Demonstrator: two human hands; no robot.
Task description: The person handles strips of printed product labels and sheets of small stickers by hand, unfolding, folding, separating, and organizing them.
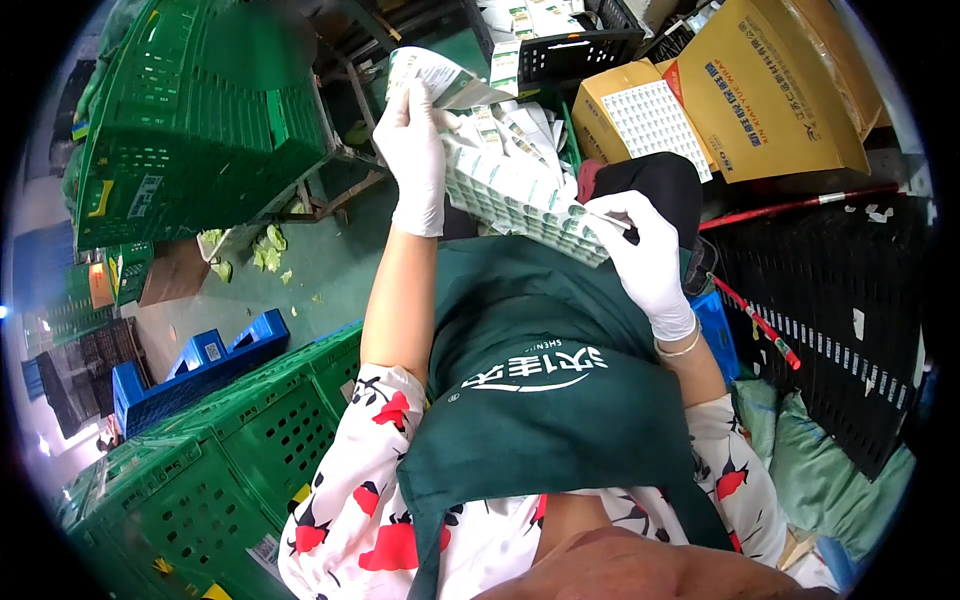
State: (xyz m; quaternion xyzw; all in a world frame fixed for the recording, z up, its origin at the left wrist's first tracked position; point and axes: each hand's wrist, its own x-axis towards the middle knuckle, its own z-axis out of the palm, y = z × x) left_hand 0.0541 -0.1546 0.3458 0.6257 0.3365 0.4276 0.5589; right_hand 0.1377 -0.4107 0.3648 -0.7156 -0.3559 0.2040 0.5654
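My left hand, in a white glove, is closed on the far left part of a long sheet of printed labels. The sheet's top end curls over beyond my fingers. At its lower right end, my right hand, also gloved, pinches the edge between thumb and fingers. The sheet shows rows of small green-and-white printed labels and hangs in folds above my lap. Behind it, more loose white printed labels lie in a green crate, partly hidden by the sheet.
Green crates are stacked at the left, with another green crate below. A black crate of white packets stands at the back. Cardboard boxes and a black slatted panel are at the right. Leaf scraps litter the floor.
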